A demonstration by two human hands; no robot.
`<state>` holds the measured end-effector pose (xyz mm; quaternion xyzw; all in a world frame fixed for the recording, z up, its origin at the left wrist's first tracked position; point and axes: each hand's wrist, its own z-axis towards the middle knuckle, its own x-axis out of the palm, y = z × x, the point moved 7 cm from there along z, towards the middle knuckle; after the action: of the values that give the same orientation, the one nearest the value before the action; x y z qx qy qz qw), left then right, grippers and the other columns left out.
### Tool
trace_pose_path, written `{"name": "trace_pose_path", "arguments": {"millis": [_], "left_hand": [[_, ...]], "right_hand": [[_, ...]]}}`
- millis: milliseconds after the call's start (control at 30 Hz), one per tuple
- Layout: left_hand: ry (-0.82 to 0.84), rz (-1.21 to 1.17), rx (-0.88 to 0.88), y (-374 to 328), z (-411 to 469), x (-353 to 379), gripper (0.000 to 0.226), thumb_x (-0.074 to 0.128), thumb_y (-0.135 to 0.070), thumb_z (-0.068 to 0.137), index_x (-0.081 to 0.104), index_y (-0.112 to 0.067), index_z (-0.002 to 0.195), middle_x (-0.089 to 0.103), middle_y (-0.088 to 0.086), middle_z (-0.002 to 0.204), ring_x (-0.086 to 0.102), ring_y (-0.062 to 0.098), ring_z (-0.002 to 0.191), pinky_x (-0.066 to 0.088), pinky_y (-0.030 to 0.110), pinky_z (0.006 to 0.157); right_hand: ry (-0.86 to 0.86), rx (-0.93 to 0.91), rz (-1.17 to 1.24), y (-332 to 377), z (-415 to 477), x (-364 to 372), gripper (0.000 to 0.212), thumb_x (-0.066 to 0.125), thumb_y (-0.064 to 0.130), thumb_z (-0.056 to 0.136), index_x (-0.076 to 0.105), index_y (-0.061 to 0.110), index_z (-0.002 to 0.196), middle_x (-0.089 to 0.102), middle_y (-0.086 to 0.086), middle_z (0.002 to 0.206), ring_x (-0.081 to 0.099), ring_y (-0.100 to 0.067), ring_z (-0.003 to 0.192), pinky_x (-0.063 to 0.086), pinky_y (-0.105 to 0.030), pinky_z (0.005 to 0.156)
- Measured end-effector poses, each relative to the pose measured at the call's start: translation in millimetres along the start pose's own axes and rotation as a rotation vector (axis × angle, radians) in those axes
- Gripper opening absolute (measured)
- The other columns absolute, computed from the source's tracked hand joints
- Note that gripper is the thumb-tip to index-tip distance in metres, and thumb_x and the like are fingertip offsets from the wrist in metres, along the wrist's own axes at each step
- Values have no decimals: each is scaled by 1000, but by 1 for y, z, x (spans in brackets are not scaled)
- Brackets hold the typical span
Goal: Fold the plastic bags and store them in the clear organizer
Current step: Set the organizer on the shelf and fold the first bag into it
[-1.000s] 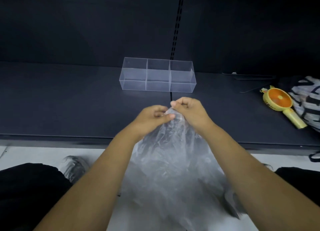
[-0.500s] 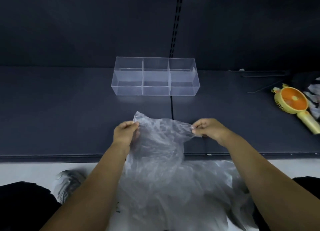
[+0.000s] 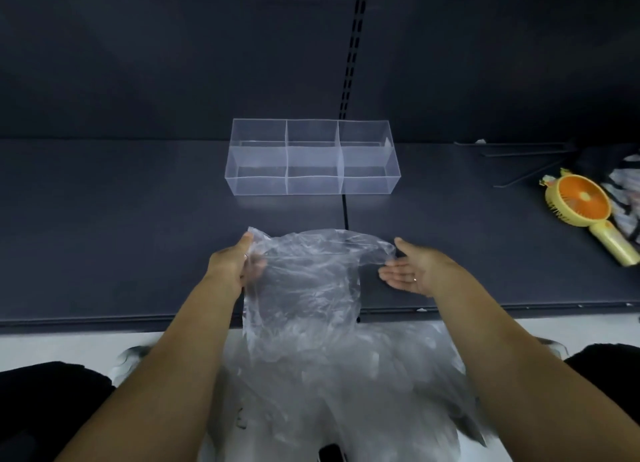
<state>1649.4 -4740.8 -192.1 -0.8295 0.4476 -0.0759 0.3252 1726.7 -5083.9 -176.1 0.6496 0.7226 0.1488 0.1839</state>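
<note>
Now the bag (image 3: 311,278), bunched a second ago, lies pulled wide mid-frame; the left hand (image 3: 228,264) pinches its corner, the right hand (image 3: 414,271) has let go, fingers spread. Folding looks next.

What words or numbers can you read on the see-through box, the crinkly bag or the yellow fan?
None: no word, number or sign can be read anywhere.
The clear organizer has plain walls.
The plastic bag shows no print.
The yellow fan shows no label.
The patterned cloth at the right edge is too blurred to tell.
</note>
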Motion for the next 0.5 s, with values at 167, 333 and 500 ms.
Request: {"name": "trace_pose_path", "arguments": {"millis": [167, 333, 500], "left_hand": [[-66, 44, 35, -3, -2, 0, 32, 74, -40, 79, 60, -12, 83, 61, 10, 88, 59, 25, 75, 54, 38, 82], [-31, -177, 43, -7, -3, 3, 19, 74, -25, 84, 63, -11, 77, 64, 6, 78, 62, 22, 68, 56, 37, 80], [67, -108, 125, -27, -12, 16, 23, 67, -35, 88, 66, -14, 96, 65, 0, 92, 63, 14, 77, 52, 26, 65]], "right_hand": [[-40, -63, 300, -3, 12, 6, 18, 60, 12, 94, 59, 7, 77, 63, -2, 45, 56, -5, 35, 42, -13, 34], [-307, -428, 36, 33, 5, -33, 22, 68, 12, 87, 60, 12, 66, 56, 5, 38, 43, 1, 29, 32, -11, 33], [-370, -647, -76, 68, -12, -42, 6, 63, 13, 89, 63, 11, 95, 64, -7, 80, 58, -16, 69, 52, -31, 71]]}}
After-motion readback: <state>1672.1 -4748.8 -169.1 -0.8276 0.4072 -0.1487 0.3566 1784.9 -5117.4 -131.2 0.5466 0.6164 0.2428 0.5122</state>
